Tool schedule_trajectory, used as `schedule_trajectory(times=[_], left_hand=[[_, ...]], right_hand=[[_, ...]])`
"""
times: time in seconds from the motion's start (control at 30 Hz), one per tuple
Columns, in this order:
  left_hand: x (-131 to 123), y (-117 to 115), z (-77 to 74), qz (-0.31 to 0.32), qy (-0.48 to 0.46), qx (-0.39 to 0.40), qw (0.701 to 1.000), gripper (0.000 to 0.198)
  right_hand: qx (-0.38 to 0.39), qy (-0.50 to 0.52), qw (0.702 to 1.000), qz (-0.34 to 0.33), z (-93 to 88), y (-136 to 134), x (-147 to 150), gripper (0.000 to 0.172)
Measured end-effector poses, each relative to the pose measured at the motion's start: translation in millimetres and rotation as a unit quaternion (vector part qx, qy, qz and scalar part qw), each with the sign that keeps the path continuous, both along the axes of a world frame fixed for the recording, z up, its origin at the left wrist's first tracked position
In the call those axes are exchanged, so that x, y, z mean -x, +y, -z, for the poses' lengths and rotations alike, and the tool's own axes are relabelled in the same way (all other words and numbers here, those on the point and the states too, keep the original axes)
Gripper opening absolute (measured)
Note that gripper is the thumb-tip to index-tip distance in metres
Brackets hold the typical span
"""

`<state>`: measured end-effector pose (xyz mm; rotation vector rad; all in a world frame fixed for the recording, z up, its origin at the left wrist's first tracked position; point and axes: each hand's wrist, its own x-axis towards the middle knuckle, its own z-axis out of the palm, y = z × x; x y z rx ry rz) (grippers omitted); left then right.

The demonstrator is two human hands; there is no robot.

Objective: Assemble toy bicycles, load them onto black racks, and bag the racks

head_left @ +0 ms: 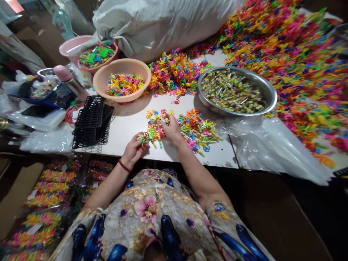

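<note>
My left hand (133,148), with a red bead bracelet at the wrist, is closed round a bunch of small colourful plastic toy pieces (152,135) near the table's front edge. My right hand (170,127) is just right of it, fingers pinched on one small piece at the top of that bunch. A loose pile of the same bright pieces (198,129) lies on the white table (127,125) right of my hands. A steel basin (268,90) of small wrapped sticks sits behind the pile.
A peach bowl (102,78) of coloured pieces and pink bowls stand at the back left. Black plastic grids (91,121) lie left of my hands. A huge heap of coloured pieces (288,50) covers the right. Clear bags (272,145) lie at the front right; packed bundles (46,203) sit lower left.
</note>
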<state>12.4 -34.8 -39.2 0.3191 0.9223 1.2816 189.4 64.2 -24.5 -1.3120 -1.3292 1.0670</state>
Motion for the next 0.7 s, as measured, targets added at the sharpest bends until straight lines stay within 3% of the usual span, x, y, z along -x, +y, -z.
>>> schedule_trajectory(times=[0.1, 0.23, 0.33, 0.47, 0.7], left_hand=[[2, 0, -1.9, -0.044, -0.002, 0.012, 0.999, 0.019], [1, 3, -3.5, -0.052, 0.026, 0.005, 0.998, 0.023], [-6, 4, -5.0, -0.027, 0.039, -0.009, 0.999, 0.028], [-20, 3, -6.8, -0.022, 0.047, -0.009, 0.999, 0.030], [-31, -2, -5.9, -0.032, 0.181, -0.052, 0.982, 0.042]], right_hand=[[0.007, 0.009, 0.998, -0.059, 10.3, -16, 2, 0.038], [0.082, 0.095, 0.979, -0.159, 22.9, -62, 6, 0.047], [0.076, 0.079, 0.981, -0.162, 24.1, -83, 4, 0.041], [0.065, 0.068, 0.983, -0.159, 19.4, -90, 0, 0.039], [0.097, 0.099, 0.977, -0.160, 15.3, -94, 5, 0.038]])
